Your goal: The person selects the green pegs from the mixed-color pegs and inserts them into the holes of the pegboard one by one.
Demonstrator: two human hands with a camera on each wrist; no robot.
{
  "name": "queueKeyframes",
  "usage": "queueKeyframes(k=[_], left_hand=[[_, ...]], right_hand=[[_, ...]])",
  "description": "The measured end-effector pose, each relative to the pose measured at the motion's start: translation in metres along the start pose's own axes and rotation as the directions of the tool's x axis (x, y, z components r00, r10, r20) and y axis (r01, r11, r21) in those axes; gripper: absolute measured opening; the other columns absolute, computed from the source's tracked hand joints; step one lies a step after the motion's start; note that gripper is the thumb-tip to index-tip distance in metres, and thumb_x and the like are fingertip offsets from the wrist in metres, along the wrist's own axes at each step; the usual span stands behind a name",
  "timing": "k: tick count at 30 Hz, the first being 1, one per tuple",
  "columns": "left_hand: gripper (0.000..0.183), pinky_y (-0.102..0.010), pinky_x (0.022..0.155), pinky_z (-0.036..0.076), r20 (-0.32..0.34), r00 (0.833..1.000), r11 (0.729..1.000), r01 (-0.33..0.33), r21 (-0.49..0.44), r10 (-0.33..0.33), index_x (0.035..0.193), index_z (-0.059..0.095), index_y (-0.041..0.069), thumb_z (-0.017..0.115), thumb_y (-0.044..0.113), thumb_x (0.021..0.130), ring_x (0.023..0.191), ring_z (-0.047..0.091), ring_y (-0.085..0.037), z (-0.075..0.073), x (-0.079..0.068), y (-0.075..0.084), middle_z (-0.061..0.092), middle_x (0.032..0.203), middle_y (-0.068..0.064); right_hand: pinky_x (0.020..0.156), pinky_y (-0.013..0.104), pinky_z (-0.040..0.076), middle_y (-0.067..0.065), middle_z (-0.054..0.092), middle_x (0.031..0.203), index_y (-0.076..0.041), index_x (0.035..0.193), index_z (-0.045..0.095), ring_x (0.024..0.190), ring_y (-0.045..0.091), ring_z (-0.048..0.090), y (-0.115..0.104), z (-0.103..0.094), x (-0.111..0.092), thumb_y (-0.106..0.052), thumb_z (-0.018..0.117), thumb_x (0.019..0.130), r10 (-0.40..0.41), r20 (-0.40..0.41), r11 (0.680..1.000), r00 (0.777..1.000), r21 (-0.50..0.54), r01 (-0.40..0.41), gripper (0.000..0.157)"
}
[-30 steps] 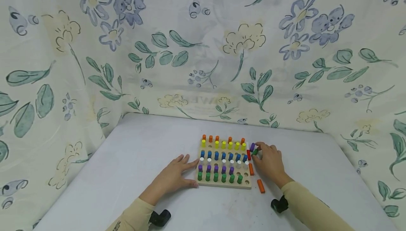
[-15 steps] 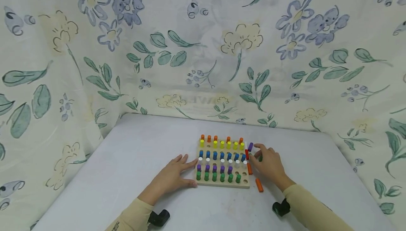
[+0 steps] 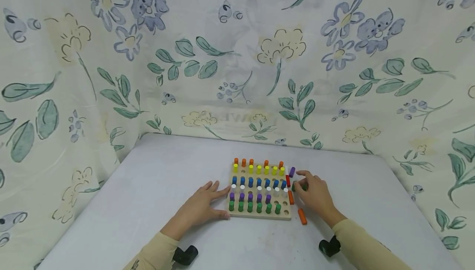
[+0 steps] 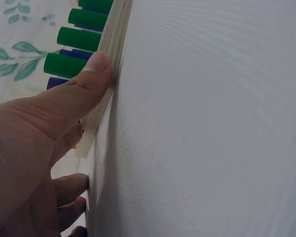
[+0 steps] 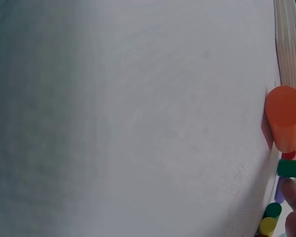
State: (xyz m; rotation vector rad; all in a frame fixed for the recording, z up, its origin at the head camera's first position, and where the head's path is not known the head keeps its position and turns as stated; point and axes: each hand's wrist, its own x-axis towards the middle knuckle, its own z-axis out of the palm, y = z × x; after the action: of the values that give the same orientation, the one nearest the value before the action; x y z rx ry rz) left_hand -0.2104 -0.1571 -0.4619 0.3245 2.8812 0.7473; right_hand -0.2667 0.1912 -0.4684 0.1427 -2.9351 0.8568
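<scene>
A wooden pegboard (image 3: pixel 259 215) lies on the white table, with upright pegs in orange, yellow, blue, white, purple and green rows. My left hand (image 3: pixel 203 204) rests at its left side, fingers spread and fairly straight. The left thumb (image 4: pixel 96 66) presses the board's edge beside a green peg (image 4: pixel 64 64). Off the board's right side, my right hand (image 3: pixel 317 196) pinches a loose green peg (image 5: pixel 292 169), which lies crosswise behind the thumb in the head view. Around it lie a purple peg (image 3: pixel 292 172), a red peg (image 3: pixel 288 180) and two orange pegs (image 3: pixel 302 216).
More loose pegs, one green (image 5: pixel 273 210) and one yellow (image 5: pixel 267 225), show below the fingers in the right wrist view. Black wrist mounts (image 3: pixel 186 255) hang under both sleeves. A floral curtain (image 3: pixel 222 76) stands behind the table.
The green peg at my right fingertips has turned from slanting to lying crosswise behind the thumb. My right hand has shifted slightly away from the board. My left hand has stayed in place.
</scene>
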Motion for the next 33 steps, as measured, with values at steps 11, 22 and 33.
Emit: queueKeyframes(k=[11,22,33], left_hand=[[0.084,-0.067,0.114,0.029,-0.004,1.0,1.0,-0.012,-0.003,0.012,0.147,0.057,0.026,0.085,0.056,0.074,0.15,0.027,-0.044,0.0004,-0.0001,-0.0012,0.04,0.159,-0.019],[0.084,-0.067,0.114,0.03,-0.005,1.0,1.0,-0.014,0.003,0.014,0.147,0.057,0.026,0.085,0.056,0.074,0.15,0.027,-0.044,0.002,0.0009,-0.0037,0.04,0.158,-0.02],[0.083,-0.068,0.114,0.03,-0.011,1.0,1.0,-0.013,0.007,0.013,0.147,0.057,0.026,0.085,0.055,0.074,0.15,0.027,-0.044,0.0013,-0.0004,-0.0016,0.04,0.158,-0.019]], right_hand=[[0.089,0.048,0.051,0.006,0.07,0.106,-0.007,0.137,0.057,0.094,0.024,0.057,0.003,0.0025,-0.0004,-0.024,0.066,0.096,-0.026,-0.013,1.0,1.0,0.014,0.027,0.046],[0.081,0.038,0.051,0.003,0.066,0.102,-0.006,0.126,0.064,0.092,0.022,0.053,0.0007,-0.0004,-0.0024,-0.016,0.072,0.092,-0.077,-0.023,0.996,0.997,0.054,0.078,0.037],[0.079,0.034,0.052,0.003,0.066,0.1,-0.007,0.114,0.066,0.09,0.02,0.053,0.0,0.0002,-0.0021,-0.014,0.072,0.092,-0.068,-0.021,0.996,0.997,0.061,0.069,0.024]])
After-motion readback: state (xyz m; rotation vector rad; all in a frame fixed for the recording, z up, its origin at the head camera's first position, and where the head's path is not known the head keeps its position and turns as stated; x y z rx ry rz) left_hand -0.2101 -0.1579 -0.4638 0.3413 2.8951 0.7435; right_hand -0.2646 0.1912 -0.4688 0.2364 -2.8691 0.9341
